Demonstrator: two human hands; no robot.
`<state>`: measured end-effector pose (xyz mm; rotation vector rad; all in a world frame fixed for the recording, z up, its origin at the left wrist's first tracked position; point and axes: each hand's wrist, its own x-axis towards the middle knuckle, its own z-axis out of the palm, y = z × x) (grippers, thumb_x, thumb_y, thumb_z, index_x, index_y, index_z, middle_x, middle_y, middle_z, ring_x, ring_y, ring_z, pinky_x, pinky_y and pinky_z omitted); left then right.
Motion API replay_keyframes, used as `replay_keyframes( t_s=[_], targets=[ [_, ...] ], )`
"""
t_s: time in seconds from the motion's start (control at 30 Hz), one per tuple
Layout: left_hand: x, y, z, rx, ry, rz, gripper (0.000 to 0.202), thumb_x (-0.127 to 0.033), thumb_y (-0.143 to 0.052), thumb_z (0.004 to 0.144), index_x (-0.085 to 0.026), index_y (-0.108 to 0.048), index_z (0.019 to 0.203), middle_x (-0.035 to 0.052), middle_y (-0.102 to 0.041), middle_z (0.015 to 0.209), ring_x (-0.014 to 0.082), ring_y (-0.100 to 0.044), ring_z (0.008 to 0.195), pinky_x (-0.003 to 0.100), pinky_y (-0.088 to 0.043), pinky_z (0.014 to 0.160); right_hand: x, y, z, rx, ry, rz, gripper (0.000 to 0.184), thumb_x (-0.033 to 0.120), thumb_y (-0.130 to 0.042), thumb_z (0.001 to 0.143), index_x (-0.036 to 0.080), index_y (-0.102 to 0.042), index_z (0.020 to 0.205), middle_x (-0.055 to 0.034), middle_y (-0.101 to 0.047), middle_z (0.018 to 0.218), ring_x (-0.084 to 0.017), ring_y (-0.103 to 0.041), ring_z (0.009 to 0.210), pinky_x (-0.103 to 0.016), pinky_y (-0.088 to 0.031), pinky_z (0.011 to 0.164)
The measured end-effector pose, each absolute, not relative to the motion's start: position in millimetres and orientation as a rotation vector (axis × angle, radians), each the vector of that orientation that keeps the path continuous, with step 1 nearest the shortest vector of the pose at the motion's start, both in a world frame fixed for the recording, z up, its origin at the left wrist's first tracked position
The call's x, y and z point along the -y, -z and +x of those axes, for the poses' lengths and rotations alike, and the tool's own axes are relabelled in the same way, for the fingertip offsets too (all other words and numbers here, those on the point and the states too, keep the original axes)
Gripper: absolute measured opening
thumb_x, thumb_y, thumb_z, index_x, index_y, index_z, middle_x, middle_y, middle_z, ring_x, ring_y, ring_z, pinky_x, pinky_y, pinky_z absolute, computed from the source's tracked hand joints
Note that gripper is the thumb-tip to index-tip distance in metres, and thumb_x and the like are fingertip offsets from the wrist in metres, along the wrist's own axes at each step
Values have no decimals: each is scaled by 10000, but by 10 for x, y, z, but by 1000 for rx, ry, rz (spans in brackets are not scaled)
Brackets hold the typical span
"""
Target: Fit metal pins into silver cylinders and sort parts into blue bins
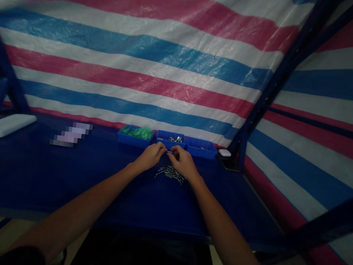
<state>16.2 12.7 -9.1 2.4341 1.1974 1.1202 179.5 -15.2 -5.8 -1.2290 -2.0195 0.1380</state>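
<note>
My left hand [151,156] and my right hand [184,162] meet over the table, fingertips pinched and almost touching. A small, thin, light-coloured piece [169,152] shows between them, at the right fingertips; its kind is too small to make out. What the left fingers pinch, if anything, is hidden. Just below the hands lies a loose pile of thin metal pin-like pieces [173,174]. Behind the hands stand a blue bin [135,141] with green pieces, a middle blue bin [162,133] with shiny metal parts, and a right blue bin [200,152] with a few small parts.
On the dark blue table [56,181], a white power-bank-like device [3,125] with a cable lies far left, near a blurred-out flat item [71,134]. A small white case [224,152] and a dark phone-like object [229,163] sit by the right frame post [243,149]. Striped sheeting [137,82] encloses the back.
</note>
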Motion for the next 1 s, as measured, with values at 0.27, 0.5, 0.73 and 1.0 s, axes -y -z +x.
replay_keyframes(
  t_s=[0.27, 0.5, 0.73, 1.0],
  targets=[
    [-50, 55, 183, -1220, -1055, 2390, 324, -324, -319, 885, -181, -472, 638, 2, -519, 569, 136, -511, 564, 245, -352, 573, 224, -16, 1772, 2104, 0, -1170, 173, 274, -450, 863, 183, -544, 750, 3, -525, 692, -116, -475, 646, -228, -333, 621],
    [-18, 52, 183, -960, -1168, 2263, 187, -323, -384, 860, -171, -494, 863, -9, -571, 707, 119, -544, 647, 220, -402, 609, 204, -43, 1779, 2053, -40, -1195, 343, 292, -354, 899, 180, -453, 590, 21, -458, 593, -104, -446, 592, -217, -325, 590],
    [-39, 66, 184, -1064, -1200, 2291, 279, -312, -323, 881, -166, -490, 712, -4, -547, 632, 115, -516, 591, 224, -382, 590, 266, -63, 1789, 2068, 31, -1188, 164, 302, -473, 841, 188, -548, 932, -1, -566, 729, -132, -512, 683, -228, -364, 635],
    [-32, 59, 197, -1073, -1089, 2260, 440, -397, -258, 896, -153, -565, 697, -1, -545, 586, 118, -526, 567, 224, -389, 575, 342, -232, 1876, 2137, 317, -1190, 258, 282, -356, 897, 176, -579, 820, -71, -599, 804, -175, -531, 810, -269, -370, 758]
  ],
)
